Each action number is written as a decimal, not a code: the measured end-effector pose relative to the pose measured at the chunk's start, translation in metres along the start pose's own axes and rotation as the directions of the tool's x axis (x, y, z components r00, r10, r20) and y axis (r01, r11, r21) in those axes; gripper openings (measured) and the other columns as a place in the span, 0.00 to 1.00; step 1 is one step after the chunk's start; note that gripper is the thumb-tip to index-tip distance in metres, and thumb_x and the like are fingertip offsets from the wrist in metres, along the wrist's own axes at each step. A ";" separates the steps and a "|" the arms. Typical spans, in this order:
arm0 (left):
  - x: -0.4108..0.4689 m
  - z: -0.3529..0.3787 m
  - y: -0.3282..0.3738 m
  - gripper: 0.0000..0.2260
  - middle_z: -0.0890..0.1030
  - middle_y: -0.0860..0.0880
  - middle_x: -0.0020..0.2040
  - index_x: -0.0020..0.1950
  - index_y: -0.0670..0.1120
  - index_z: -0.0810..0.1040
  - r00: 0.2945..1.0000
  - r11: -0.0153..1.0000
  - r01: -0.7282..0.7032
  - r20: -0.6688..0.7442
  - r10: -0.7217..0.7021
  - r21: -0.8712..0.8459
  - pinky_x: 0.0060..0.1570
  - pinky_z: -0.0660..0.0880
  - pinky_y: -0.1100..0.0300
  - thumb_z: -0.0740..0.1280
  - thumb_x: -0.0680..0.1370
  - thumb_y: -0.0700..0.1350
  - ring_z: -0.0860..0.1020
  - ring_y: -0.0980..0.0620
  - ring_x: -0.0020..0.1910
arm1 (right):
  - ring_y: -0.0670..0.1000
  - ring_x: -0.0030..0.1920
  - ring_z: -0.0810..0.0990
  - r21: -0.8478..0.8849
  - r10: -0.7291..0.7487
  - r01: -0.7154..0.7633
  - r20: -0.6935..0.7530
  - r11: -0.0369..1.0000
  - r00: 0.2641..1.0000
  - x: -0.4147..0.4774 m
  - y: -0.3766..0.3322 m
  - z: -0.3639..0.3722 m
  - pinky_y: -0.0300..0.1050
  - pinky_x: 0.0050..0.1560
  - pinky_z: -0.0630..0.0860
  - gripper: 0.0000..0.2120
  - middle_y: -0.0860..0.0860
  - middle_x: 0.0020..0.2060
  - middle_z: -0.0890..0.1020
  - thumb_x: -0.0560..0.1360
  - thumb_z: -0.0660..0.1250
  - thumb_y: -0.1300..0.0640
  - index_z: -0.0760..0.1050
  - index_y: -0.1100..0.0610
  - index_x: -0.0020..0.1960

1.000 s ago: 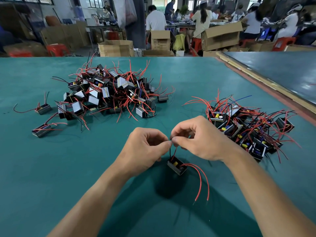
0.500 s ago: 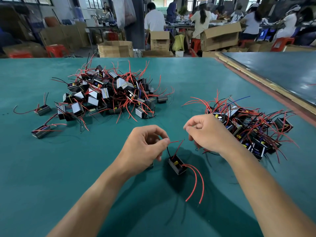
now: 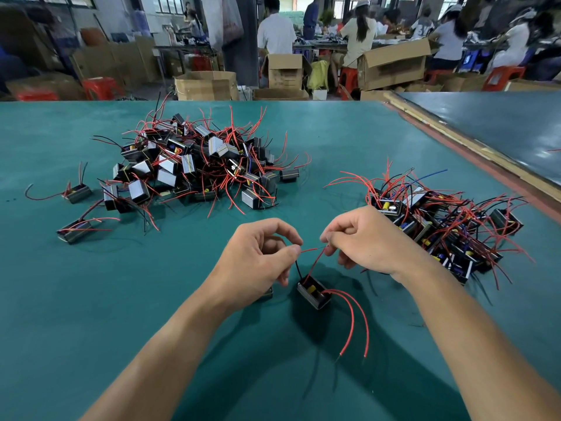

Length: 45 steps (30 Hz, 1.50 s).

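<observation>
Our left hand (image 3: 258, 262) pinches the black wire (image 3: 298, 268) and our right hand (image 3: 370, 241) pinches a red wire (image 3: 315, 262). Both wires rise from the small black box (image 3: 314, 296) just below and between our hands, above the worktop (image 3: 91, 299).

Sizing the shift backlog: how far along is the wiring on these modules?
Done: unclear. Two heaps lie on the green table, the left pile and the right pile; nothing marks either as finished. In hand: one module between the wrists, left hand and right hand each pinching one of its short leads. Its two long red wires lie free. Left: likely one whole heap.
</observation>
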<state>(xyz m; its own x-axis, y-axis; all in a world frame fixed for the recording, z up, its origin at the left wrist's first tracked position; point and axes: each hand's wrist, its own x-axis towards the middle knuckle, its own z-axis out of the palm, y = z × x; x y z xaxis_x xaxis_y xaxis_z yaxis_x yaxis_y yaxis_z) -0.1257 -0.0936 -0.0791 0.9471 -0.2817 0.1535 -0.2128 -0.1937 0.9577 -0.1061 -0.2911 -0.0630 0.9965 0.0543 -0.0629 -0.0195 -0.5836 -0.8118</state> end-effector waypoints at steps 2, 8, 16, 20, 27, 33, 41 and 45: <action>0.000 0.000 0.000 0.04 0.75 0.50 0.25 0.45 0.43 0.77 1.000 1.000 -0.001 -0.004 0.001 -0.001 0.33 0.68 0.55 0.66 0.78 0.35 0.73 0.51 0.24 | 0.46 0.26 0.79 0.012 -0.008 0.008 -0.008 1.000 1.000 0.000 -0.001 0.000 0.42 0.31 0.78 0.10 0.49 0.31 0.85 0.78 0.64 0.62 0.82 0.58 0.42; 0.000 -0.001 0.001 0.06 0.76 0.49 0.25 0.44 0.44 0.76 1.000 1.000 0.001 0.002 -0.001 -0.003 0.35 0.70 0.51 0.66 0.78 0.34 0.73 0.50 0.25 | 0.47 0.26 0.78 0.043 -0.063 0.063 -0.003 0.997 0.998 -0.001 -0.003 -0.001 0.39 0.29 0.77 0.07 0.50 0.31 0.85 0.75 0.68 0.65 0.82 0.58 0.41; -0.001 -0.002 0.001 0.03 0.78 0.48 0.27 0.46 0.46 0.77 1.000 1.000 0.005 0.002 -0.005 -0.027 0.34 0.71 0.53 0.68 0.77 0.39 0.74 0.49 0.25 | 0.47 0.27 0.80 0.041 -0.120 0.121 -0.028 0.992 0.992 -0.001 -0.002 0.002 0.43 0.34 0.80 0.08 0.48 0.31 0.85 0.74 0.69 0.64 0.82 0.53 0.41; 0.001 0.001 0.000 0.05 0.82 0.50 0.32 0.40 0.48 0.80 0.987 1.000 -0.013 -0.158 0.018 0.029 0.38 0.74 0.61 0.71 0.76 0.43 0.77 0.54 0.32 | 0.47 0.27 0.79 0.064 -0.157 0.160 -0.042 0.985 0.987 -0.002 -0.004 0.004 0.46 0.36 0.80 0.08 0.48 0.32 0.85 0.74 0.69 0.64 0.82 0.53 0.42; 0.003 -0.003 0.000 0.07 0.85 0.53 0.39 0.41 0.49 0.82 0.981 0.985 -0.001 -0.192 0.034 0.170 0.41 0.75 0.63 0.70 0.76 0.38 0.80 0.57 0.40 | 0.45 0.26 0.78 0.123 -0.222 0.225 -0.041 0.967 0.974 -0.004 -0.007 0.009 0.38 0.32 0.76 0.09 0.47 0.32 0.85 0.75 0.69 0.66 0.80 0.53 0.42; 0.001 0.001 -0.001 0.08 0.82 0.56 0.31 0.40 0.49 0.84 0.997 0.992 0.043 -0.075 -0.034 0.120 0.28 0.70 0.67 0.71 0.75 0.37 0.77 0.57 0.28 | 0.45 0.26 0.78 0.155 -0.197 0.202 -0.046 0.967 0.979 -0.003 -0.006 0.009 0.40 0.33 0.79 0.08 0.48 0.33 0.86 0.76 0.69 0.65 0.80 0.53 0.43; 0.002 -0.001 -0.002 0.10 0.81 0.50 0.32 0.47 0.52 0.81 0.986 0.996 0.084 -0.148 -0.079 0.024 0.32 0.76 0.56 0.66 0.79 0.37 0.79 0.47 0.25 | 0.46 0.27 0.78 0.174 -0.103 0.093 0.047 0.980 0.994 -0.003 -0.005 0.015 0.42 0.35 0.80 0.07 0.48 0.34 0.86 0.76 0.66 0.65 0.80 0.56 0.49; 0.002 0.000 0.000 0.09 0.81 0.47 0.32 0.57 0.48 0.75 0.987 0.994 0.098 -0.127 -0.102 -0.041 0.27 0.76 0.59 0.64 0.80 0.37 0.78 0.45 0.24 | 0.46 0.27 0.78 0.240 -0.145 0.130 0.046 0.962 0.988 -0.005 -0.007 0.015 0.38 0.33 0.78 0.08 0.50 0.34 0.86 0.76 0.68 0.67 0.80 0.58 0.52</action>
<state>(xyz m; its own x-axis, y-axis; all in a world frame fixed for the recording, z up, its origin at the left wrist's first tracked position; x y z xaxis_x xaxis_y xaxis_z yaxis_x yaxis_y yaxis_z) -0.1235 -0.0945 -0.0783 0.9866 -0.1393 0.0845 -0.1093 -0.1812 0.9773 -0.1120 -0.2750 -0.0657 0.9840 0.1756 0.0289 0.0915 -0.3597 -0.9286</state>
